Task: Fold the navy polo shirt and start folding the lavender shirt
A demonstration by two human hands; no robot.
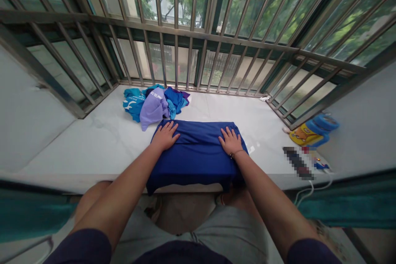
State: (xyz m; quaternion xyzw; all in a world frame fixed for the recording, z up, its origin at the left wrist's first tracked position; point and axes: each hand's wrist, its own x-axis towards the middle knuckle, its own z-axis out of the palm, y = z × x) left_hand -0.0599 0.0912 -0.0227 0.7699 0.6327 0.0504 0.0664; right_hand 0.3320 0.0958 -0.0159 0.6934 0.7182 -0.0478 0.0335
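Note:
A dark blue garment (198, 152) lies folded flat on the white marble sill (93, 144), its near edge hanging over the front. My left hand (165, 135) rests flat on the garment's far left corner, fingers spread. My right hand (230, 140) presses flat on its far right corner, fingers apart, with a thin band at the wrist. Neither hand grips anything.
A heap of clothes (154, 105), teal, lilac and blue, lies behind the garment near the window bars (176, 62). A yellow and blue toy (312, 130) and small items with a white cable (309, 192) sit at the right. My knees are below the sill.

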